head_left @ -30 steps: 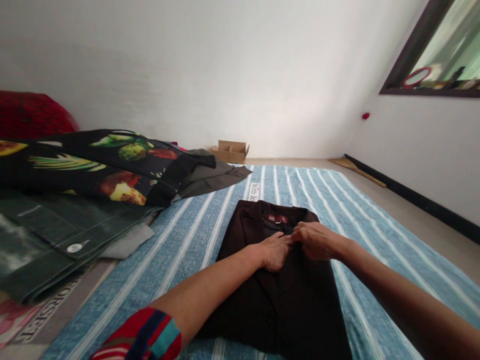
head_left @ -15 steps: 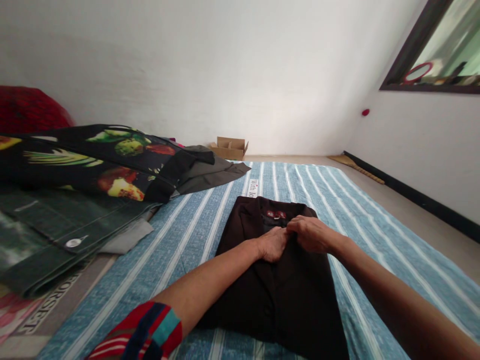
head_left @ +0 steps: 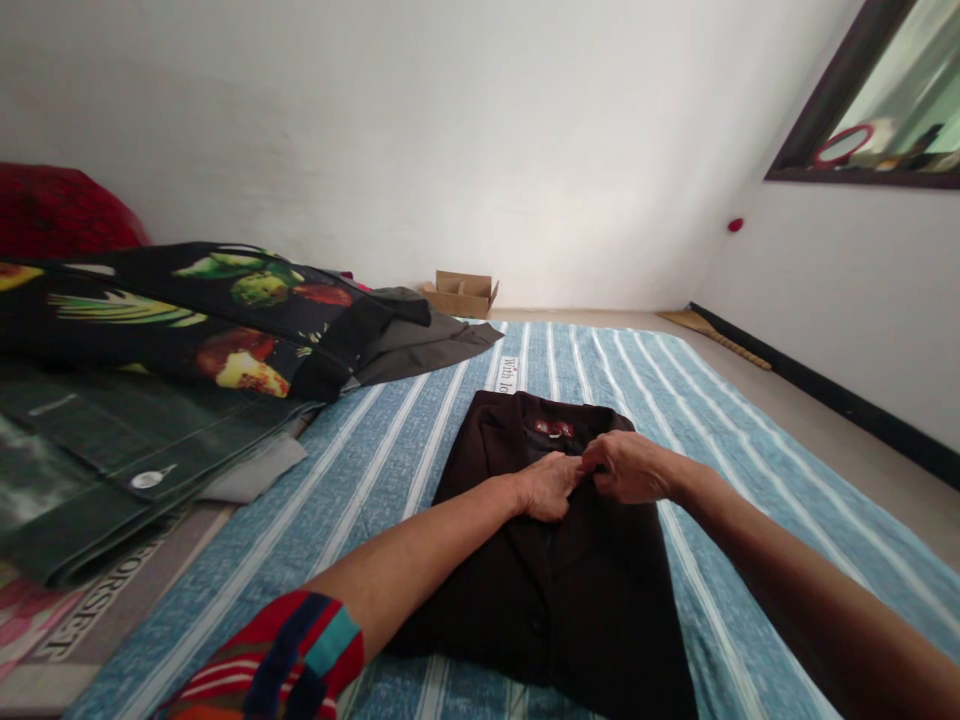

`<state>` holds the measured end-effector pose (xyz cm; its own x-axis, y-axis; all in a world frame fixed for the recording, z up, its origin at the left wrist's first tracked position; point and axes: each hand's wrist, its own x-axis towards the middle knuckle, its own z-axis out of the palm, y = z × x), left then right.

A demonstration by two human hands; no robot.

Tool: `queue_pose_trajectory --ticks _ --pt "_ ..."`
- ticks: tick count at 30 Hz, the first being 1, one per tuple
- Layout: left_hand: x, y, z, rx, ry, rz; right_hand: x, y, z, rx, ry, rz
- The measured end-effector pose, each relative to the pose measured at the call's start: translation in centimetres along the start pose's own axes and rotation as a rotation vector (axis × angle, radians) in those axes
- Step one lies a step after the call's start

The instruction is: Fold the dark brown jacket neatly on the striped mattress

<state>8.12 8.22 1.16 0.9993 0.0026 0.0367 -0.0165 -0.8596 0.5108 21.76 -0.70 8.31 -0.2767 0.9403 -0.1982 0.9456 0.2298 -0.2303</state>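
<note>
A dark brown-black jacket (head_left: 600,590) lies folded on the striped blue bedsheet, its collar toward the far side and a red label showing at the neck. My left hand (head_left: 549,488) rests on the front near the lapel, its fingers closed on the cloth. Close beside it, my right hand (head_left: 624,467) pinches the lapel edge just below the collar on the right. The fingertips of both hands nearly meet, and the cloth between them is partly hidden.
A pile of clothes lies at the left, with a fruit-print garment (head_left: 247,310) on top of a dark green jacket (head_left: 90,450). A cardboard box (head_left: 459,295) stands by the wall. The blue striped bedsheet (head_left: 720,500) spreads around the jacket.
My right hand has shifted slightly to the right and turned a little along the lapel. My left hand stays almost in place on the jacket.
</note>
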Motion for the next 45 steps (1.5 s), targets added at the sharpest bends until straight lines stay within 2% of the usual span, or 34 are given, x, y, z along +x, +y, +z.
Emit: queue_pose_trajectory --ticks 5,11,17,24,30,33,39,43,45 --pt "0.1 0.0 0.0 0.132 -0.046 0.091 0.2 0.4 -0.3 0.044 -0.120 -0.057" --pt "0.0 -0.1 0.0 -0.003 0.014 0.046 1.1 0.0 -1.1 -0.074 -0.252 -0.054" --pt "0.2 -0.2 0.3 -0.051 0.061 0.027 2.1 -1.2 -1.5 -0.178 -0.378 -0.116" --pt "0.2 -0.4 0.7 -0.060 0.106 0.022 1.5 -1.9 0.4 -0.406 -0.312 -0.158" --pt "0.1 -0.5 1.1 -0.049 0.112 -0.041 1.5 -1.1 3.3 -0.410 -0.278 -0.184" --pt "0.1 -0.4 1.0 -0.031 0.109 -0.067 1.6 -0.9 3.7 -0.385 -0.275 -0.169" --pt "-0.1 0.2 0.3 -0.015 0.098 -0.063 0.5 -0.8 1.0 -0.237 -0.308 -0.165" --pt "-0.4 0.5 0.0 0.110 0.089 0.053 -0.9 -0.6 -0.9 -0.004 -0.325 -0.109" --pt "-0.4 0.6 -0.2 0.211 0.084 0.133 -1.5 -0.8 -1.3 0.027 -0.298 -0.082"
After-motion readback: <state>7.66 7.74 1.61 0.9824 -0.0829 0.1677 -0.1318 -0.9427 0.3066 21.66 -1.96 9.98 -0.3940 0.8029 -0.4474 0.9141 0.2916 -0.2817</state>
